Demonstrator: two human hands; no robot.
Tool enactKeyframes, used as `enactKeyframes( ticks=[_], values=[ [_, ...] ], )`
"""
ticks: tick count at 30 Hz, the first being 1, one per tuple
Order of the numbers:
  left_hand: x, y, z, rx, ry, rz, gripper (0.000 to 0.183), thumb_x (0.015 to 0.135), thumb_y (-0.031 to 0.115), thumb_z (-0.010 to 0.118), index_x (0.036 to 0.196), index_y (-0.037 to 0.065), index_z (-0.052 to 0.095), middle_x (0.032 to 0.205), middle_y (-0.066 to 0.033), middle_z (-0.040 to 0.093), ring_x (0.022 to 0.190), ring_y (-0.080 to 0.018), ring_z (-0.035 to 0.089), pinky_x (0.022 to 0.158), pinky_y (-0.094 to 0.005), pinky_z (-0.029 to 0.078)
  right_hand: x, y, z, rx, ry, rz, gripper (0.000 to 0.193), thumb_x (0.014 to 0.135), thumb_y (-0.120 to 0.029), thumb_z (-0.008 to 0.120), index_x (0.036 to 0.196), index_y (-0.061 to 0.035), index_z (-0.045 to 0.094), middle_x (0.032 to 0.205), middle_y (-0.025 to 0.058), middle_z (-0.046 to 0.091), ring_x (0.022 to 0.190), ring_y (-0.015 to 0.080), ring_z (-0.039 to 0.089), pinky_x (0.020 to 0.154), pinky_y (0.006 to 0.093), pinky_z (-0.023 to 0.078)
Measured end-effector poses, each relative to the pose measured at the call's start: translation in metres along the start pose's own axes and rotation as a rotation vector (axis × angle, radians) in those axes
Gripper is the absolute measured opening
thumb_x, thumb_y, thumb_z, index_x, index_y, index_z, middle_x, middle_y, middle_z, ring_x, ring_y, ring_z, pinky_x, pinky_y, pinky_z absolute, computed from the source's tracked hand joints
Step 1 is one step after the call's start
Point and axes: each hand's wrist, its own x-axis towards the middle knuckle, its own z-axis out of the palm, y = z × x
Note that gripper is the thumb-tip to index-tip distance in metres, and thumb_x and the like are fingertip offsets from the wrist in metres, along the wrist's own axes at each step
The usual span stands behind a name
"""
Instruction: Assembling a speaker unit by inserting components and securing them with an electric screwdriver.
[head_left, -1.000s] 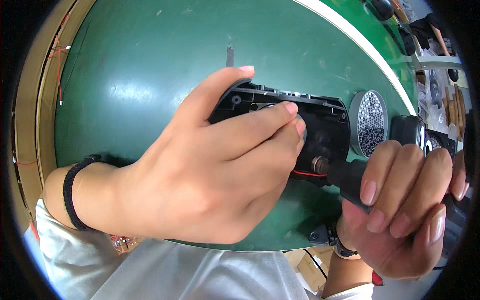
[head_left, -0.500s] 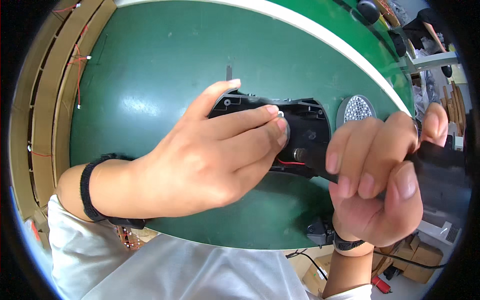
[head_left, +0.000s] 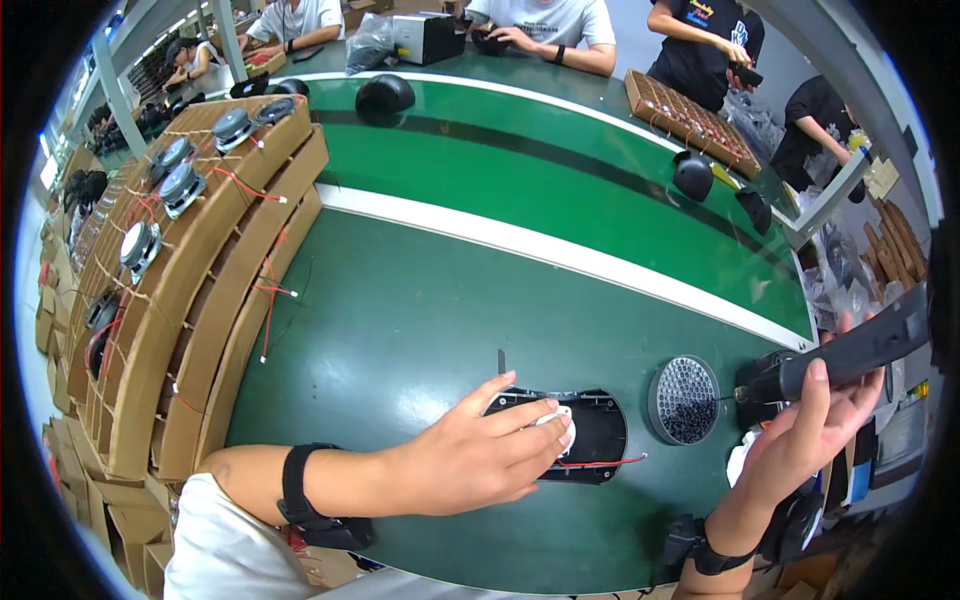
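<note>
My left hand (head_left: 490, 447) lies over a black plastic shell (head_left: 603, 420) on the green table, one finger at its far edge. The other fingers press on a round, pale speaker (head_left: 568, 428) inside; the palm hides the shell's left part. From the speaker a red wire (head_left: 610, 463) runs to a white plug past the shell's near edge. At the right, my right hand (head_left: 810, 420) holds a black electric screwdriver (head_left: 850, 352), thumb along its body. The tool is tilted nearly flat, its thin bit pointing left at a round dish (head_left: 655, 400) of small dark screws.
Stacked cardboard trays (head_left: 150, 360) with several speakers and red wires stand at the left. A white rail (head_left: 560, 258) separates my table from a green conveyor (head_left: 480, 150) carrying black shells. Several people work beyond it. A dark strip (head_left: 502, 360) lies behind my left hand.
The view has tilted up and widened. My right hand has carried the screwdriver rightward, away from the shell, to beside the screw dish. My left hand stays on the speaker.
</note>
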Motion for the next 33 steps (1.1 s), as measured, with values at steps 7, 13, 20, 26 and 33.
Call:
enactKeyframes(
  ticks=[7, 13, 20, 26, 33],
  values=[
    [0.003, -0.014, -0.007, -0.12, -0.006, -0.034, 0.055, 0.072, 0.036, 0.083, 0.118, 0.011, 0.066, 0.126, -0.0097, 0.059, 0.121, -0.0271, 0.056, 0.103, -0.0558, 0.042, -0.013, -0.046, -0.004, -0.247, -1.176, -0.287, 0.107, 0.07, -0.034, 0.087, 0.15, 0.0051, 0.028, 0.153, 0.0258, 0.033, 0.143, 0.0381, 0.034, 0.115, 0.0422, 0.032],
    [0.002, -0.031, -0.011, -0.313, 0.126, -0.012, 0.061, 0.071, 0.041, 0.08, 0.12, 0.009, 0.064, 0.13, -0.0195, 0.054, 0.116, -0.0381, 0.054, 0.102, -0.054, 0.042, -0.043, -0.001, 0.009, -0.123, -1.554, 0.255, 0.112, 0.058, -0.037, 0.093, 0.144, 0.0056, 0.036, 0.139, 0.0263, 0.047, 0.13, 0.0382, 0.049, 0.107, 0.0415, 0.041],
    [-0.002, -0.058, 0.016, -0.63, 0.645, -0.445, 0.053, 0.096, 0.034, 0.047, 0.137, 0.001, 0.056, 0.14, -0.0242, 0.045, 0.131, -0.0332, 0.043, 0.11, -0.0446, 0.033, -0.047, 0.003, 0.031, -0.147, -1.298, 0.513, 0.097, 0.057, -0.035, 0.093, 0.134, 0.0015, 0.047, 0.123, 0.0173, 0.059, 0.113, 0.0293, 0.06, 0.098, 0.039, 0.049],
    [0.002, -0.058, 0.032, -0.585, 0.772, -0.778, 0.054, 0.097, 0.021, 0.053, 0.143, -0.002, 0.038, 0.141, -0.0221, 0.038, 0.131, -0.0362, 0.037, 0.112, -0.0458, 0.027, -0.016, 0.066, 0.17, -0.309, -0.924, 0.533, 0.103, 0.054, -0.046, 0.093, 0.124, 0.0127, 0.045, 0.119, 0.0288, 0.06, 0.112, 0.0292, 0.061, 0.094, 0.0373, 0.05],
    [0.006, -0.05, 0.032, -0.478, 0.52, -0.769, 0.057, 0.089, 0.019, 0.064, 0.141, 0.004, 0.045, 0.144, -0.0161, 0.041, 0.131, -0.0344, 0.04, 0.111, -0.047, 0.027, 0.029, 0.18, 0.342, -0.694, -0.666, 0.653, 0.121, 0.055, -0.056, 0.091, 0.134, 0.0171, 0.037, 0.138, 0.0291, 0.05, 0.124, 0.0363, 0.055, 0.101, 0.037, 0.049]
  ],
)
